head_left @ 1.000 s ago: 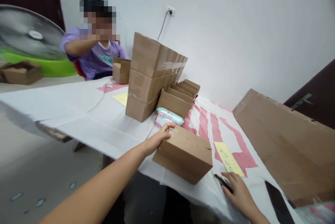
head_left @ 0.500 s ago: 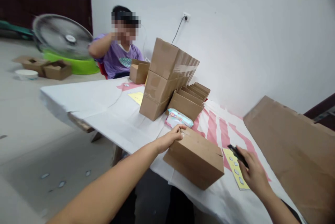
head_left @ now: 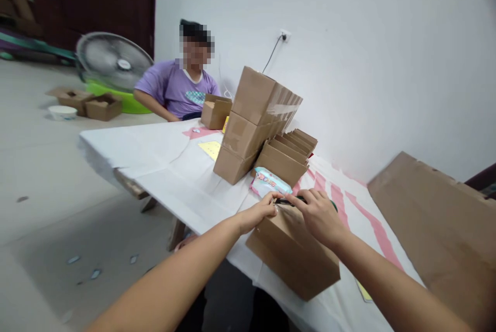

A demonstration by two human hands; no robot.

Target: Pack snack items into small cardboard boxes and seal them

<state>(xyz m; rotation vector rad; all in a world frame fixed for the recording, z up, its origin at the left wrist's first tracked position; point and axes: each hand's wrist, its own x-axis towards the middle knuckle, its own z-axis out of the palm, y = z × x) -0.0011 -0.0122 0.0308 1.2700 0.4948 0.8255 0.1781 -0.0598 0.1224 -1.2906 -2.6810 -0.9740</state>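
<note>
A closed cardboard box [head_left: 294, 265] sits tilted in view at the near edge of the table. My left hand [head_left: 260, 214] grips its far left top corner, fingers bent over the edge. In my right hand [head_left: 321, 216] is a dark utility knife [head_left: 285, 201], its front end at the box top right beside my left fingertips. Whether the blade touches the cardboard, I cannot tell. Just behind the box lies a pale blue and pink soft pack [head_left: 270, 182]. A yellow sheet [head_left: 364, 291] is mostly hidden by my right forearm.
Stacked taped boxes [head_left: 248, 133] stand mid-table, with a row of open boxes [head_left: 282, 162] alongside. Across the table sits a person in purple [head_left: 166, 86], near an open box [head_left: 214, 114]. A large cardboard sheet [head_left: 430, 223] leans at right; a fan [head_left: 124, 64] stands behind left.
My right hand has brought the knife leftward from above the yellow sheet to the box's top corner. My left hand keeps its grip. The person opposite has lowered an arm from the face.
</note>
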